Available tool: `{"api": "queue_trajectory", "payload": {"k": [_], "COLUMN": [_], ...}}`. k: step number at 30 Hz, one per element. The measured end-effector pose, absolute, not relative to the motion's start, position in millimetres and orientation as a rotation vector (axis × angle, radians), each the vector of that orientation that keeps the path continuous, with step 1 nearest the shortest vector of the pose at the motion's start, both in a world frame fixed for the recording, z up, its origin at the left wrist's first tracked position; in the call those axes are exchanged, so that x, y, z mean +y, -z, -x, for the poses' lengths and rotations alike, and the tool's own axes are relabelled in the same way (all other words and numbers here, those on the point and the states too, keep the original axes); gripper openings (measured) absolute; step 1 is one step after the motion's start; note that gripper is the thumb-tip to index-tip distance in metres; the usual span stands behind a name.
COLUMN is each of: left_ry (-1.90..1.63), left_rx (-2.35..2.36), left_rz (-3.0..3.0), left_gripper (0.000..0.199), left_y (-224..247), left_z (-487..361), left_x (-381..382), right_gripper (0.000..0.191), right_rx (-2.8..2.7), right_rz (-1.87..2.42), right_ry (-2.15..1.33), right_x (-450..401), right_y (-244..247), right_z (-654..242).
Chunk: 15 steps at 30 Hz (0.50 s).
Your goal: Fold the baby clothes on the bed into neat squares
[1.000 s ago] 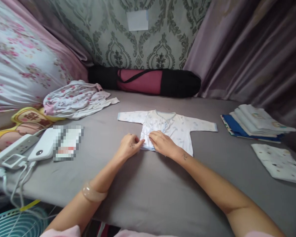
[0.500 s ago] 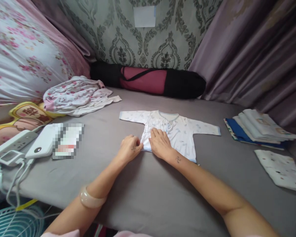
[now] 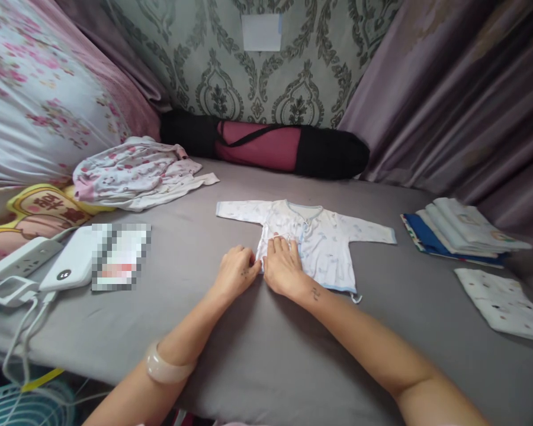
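Note:
A small white baby shirt [image 3: 326,254] with pale blue trim and a faint print lies spread on the grey bed sheet, its sleeves stretched to both sides. My left hand [image 3: 236,269] has its fingers curled in a pinch at the shirt's lower left corner. Close beside it, my right hand [image 3: 284,265] rests flat on the lower left front, fingers stretched out and covering part of the hem. A thin tie sticks out at the shirt's lower right corner.
Folded clothes [image 3: 466,228] and a spotted folded cloth [image 3: 501,302] lie right. Left are a crumpled garment [image 3: 137,171], a yellow cushion [image 3: 39,207], a power strip [image 3: 22,260] and a white power bank [image 3: 77,257] with cables. A long black-and-red bag [image 3: 257,145] lies behind.
My right hand has slid slightly left and down over the shirt, nearer my left hand. The tie at the lower right corner now shows more.

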<state>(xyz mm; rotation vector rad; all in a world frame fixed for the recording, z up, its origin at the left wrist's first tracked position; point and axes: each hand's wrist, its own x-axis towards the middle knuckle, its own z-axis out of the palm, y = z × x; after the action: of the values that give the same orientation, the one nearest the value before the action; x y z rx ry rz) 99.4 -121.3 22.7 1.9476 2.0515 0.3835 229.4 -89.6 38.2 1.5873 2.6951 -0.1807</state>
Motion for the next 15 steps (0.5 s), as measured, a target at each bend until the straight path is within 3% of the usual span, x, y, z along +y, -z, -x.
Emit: {"api": "queue_trajectory", "payload": {"k": [7, 15], "left_ry": [-0.402, -0.399], "left_rx": [2.018, 2.005], "left_rz": [-1.964, -1.988], "left_gripper": [0.022, 0.019], "left_y": [-20.4, -16.7], "left_z": [-96.8, -96.5], "left_x": [-123.7, -123.4], "right_gripper": [0.058, 0.058], "right_rx": [2.718, 2.689], "right_rz": [-1.547, -1.881], "right_ry": [0.542, 0.346], "right_x": [-87.1, -47.2], "right_y": [-33.2, -5.4], "right_z": [-228.2, -221.9]}}
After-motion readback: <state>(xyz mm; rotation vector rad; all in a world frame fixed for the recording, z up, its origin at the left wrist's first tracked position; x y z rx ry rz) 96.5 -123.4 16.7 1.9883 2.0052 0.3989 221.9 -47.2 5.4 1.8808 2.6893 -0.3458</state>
